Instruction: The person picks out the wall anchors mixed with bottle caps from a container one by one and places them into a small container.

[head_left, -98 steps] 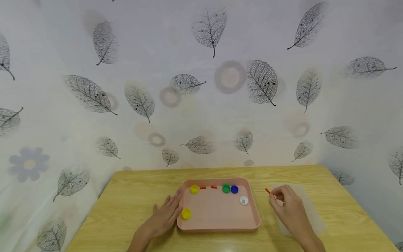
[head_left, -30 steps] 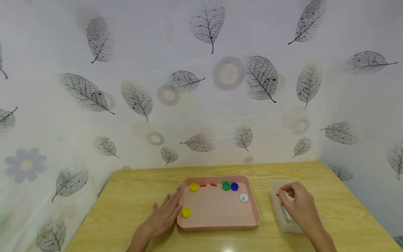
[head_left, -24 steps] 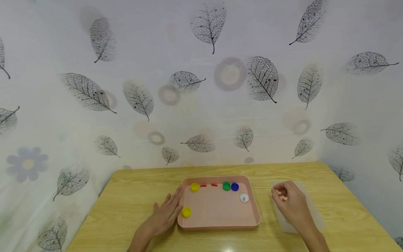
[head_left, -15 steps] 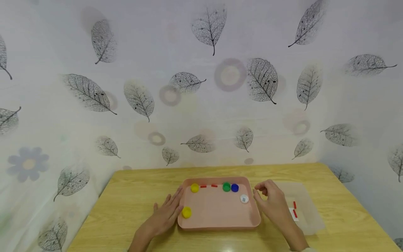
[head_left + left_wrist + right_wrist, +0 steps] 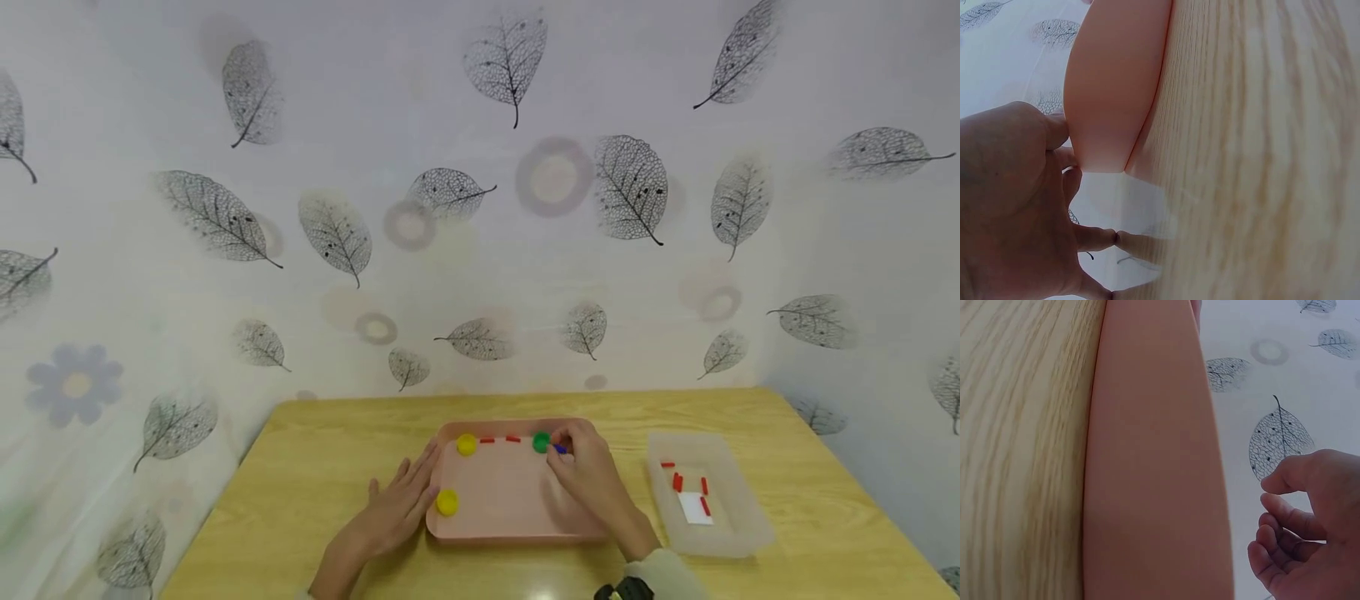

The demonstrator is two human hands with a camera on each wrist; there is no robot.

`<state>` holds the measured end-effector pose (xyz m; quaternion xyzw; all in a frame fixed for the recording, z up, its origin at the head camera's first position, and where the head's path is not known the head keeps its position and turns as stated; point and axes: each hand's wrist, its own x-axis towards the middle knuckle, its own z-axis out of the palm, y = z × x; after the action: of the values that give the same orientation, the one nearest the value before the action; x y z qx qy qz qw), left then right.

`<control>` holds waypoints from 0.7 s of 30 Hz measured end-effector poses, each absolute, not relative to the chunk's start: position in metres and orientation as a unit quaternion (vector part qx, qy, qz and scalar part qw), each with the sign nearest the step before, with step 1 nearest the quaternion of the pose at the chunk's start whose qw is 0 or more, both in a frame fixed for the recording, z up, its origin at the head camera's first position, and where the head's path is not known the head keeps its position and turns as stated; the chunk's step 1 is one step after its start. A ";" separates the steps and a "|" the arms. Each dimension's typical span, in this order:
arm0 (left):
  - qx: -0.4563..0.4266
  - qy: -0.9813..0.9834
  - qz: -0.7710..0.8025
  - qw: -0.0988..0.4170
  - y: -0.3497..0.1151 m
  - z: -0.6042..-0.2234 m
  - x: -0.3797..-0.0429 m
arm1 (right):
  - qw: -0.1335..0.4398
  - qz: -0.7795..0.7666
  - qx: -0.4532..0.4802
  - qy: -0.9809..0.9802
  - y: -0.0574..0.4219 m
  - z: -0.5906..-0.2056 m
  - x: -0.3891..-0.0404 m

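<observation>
My right hand (image 5: 588, 471) reaches over the back right of a pink tray (image 5: 510, 536), its thumb and forefinger beside a blue cap (image 5: 560, 449). In the right wrist view, my right hand (image 5: 1316, 519) shows thumb and forefinger tips close together with nothing visible between them. Just left of the blue cap is a green cap (image 5: 542, 442). My left hand (image 5: 393, 512) rests with extended fingers against the tray's left side; the left wrist view also shows this hand (image 5: 1016, 200) touching the tray wall (image 5: 1116, 94). The white round piece is hidden behind my right hand.
Two red sticks (image 5: 513, 438) lie along the tray's back, right of a yellow cap (image 5: 467, 444). Another yellow cap (image 5: 447, 502) sits at the tray's left. A translucent box (image 5: 738, 533) to the right holds several red sticks (image 5: 705, 506) and white paper (image 5: 696, 510).
My right hand, which held a red stick over the box earlier, has moved left over the tray to the blue cap. Several red sticks now show in the box. My left hand stays put.
</observation>
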<state>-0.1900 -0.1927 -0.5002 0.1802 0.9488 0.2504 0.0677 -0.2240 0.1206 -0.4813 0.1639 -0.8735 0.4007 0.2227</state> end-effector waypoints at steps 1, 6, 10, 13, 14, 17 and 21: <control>0.181 0.948 0.251 0.068 -0.193 -0.500 -0.190 | 0.235 0.392 0.173 -0.872 0.118 -0.482 -0.226; 0.182 0.947 0.253 0.073 -0.192 -0.499 -0.190 | 0.243 0.344 0.182 -0.889 0.105 -0.483 -0.233; 0.181 0.947 0.255 0.073 -0.193 -0.496 -0.189 | 0.153 0.359 0.152 -0.908 0.093 -0.483 -0.237; 0.183 0.945 0.260 0.075 -0.193 -0.495 -0.189 | 0.115 0.361 0.144 -0.914 0.086 -0.484 -0.242; 0.184 0.945 0.260 0.076 -0.193 -0.495 -0.190 | 0.114 0.350 0.145 -0.919 0.084 -0.486 -0.244; 0.184 0.944 0.261 0.078 -0.193 -0.495 -0.190 | 0.116 0.309 0.153 -0.931 0.080 -0.489 -0.249; 0.183 0.945 0.258 0.078 -0.194 -0.495 -0.190 | 0.106 0.266 0.165 -0.944 0.075 -0.495 -0.254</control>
<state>-0.1899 -0.1942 -0.4951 0.1831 0.9454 0.2579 0.0784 -0.2536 0.0746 -0.4947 0.1648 -0.9437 0.2664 0.1064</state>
